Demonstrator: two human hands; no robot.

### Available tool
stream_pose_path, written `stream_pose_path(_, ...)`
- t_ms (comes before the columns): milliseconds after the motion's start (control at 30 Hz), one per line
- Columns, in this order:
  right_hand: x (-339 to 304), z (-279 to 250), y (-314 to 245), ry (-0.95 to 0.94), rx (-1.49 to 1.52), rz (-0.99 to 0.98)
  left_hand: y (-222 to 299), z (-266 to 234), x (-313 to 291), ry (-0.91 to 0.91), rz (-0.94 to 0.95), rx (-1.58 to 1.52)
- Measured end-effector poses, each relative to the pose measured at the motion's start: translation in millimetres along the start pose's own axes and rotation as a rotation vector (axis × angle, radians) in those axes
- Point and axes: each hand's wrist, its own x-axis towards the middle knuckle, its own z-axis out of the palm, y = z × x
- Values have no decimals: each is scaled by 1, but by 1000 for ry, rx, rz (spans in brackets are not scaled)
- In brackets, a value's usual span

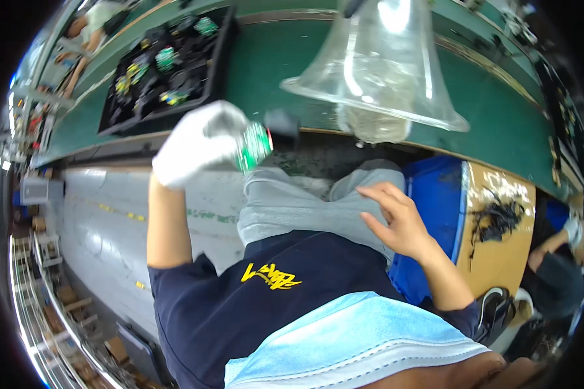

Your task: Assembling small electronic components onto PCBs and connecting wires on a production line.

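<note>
My left hand [198,142], in a white glove, is closed on a small green circuit board piece [254,148] just off the bench's near edge. A dark blocky part [282,124] shows right beside that piece; motion blur hides whether the two are joined. My right hand [399,219], bare, hangs over my lap with its fingers apart and nothing in them. Ahead of the left hand, a black tray [222,61] on the bench holds many black parts, some with green boards and yellow bits.
A clear plastic flared hood [428,97] hangs over the green bench [279,55], front and right. Beside my right arm stand a blue bin [428,194] and a cardboard box [499,249] with black cords on it. Other people sit far left and at right.
</note>
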Motion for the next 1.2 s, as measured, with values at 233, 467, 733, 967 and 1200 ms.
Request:
stream_pose_path(233, 17, 8, -6, -49, -165, -234, -59, 133, 9, -373, -250, -694)
stream_pose_path(467, 2, 0, 10, 73, 97, 72, -86, 206, 26, -195, -68, -935)
stream_pose_path(733, -15, -15, 15, -26, 160, 283, -71, 229, 29, -127, 97, -791)
stream_pose_path(967, -73, -136, 59, 425, -584, 827, -104, 196, 29, -39, -4, -951)
stream_pose_path(1200, -93, -193, 101, 249, -800, 831, -107, 199, 18, -41, -164, -833)
